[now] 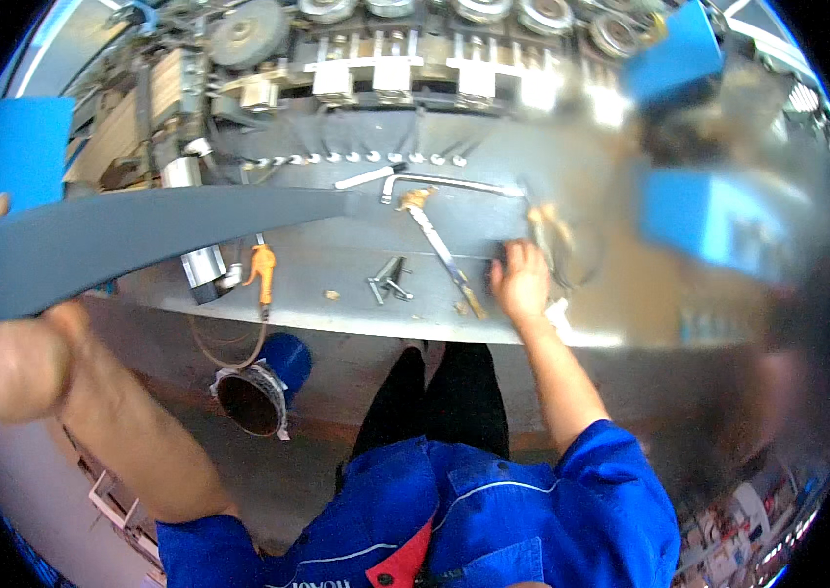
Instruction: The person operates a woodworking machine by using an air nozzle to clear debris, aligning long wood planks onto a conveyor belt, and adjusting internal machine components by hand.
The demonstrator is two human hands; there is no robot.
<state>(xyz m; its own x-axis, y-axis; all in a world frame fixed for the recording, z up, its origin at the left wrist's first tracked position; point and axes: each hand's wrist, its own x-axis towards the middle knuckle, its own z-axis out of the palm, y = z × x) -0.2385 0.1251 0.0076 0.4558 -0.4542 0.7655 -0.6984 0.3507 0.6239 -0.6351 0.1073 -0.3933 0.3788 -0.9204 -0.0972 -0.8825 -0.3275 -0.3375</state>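
Observation:
A long, dark grey, curved tapering strip (160,230) is raised at the left, its narrow end reaching over the metal bench. My left hand (18,367) is closed around its wide end, with fingertips showing above the strip's upper edge. My right hand (521,279) lies on the bench near the front edge, fingers stretched out, slightly blurred, holding nothing I can see. Just left of it is a long metal tool (442,253) with brownish ends. Behind are an L-shaped metal wrench (459,183) and a white-handled tool (364,177). Several hex keys (391,281) lie in a small pile.
An orange air blow gun (261,269) with a hose lies at the bench's left. Below stands a blue bucket (285,365). Machinery with rollers (478,8) lines the back, fronted by a row of small bolt heads (374,157). Blue bins (704,220) stand right.

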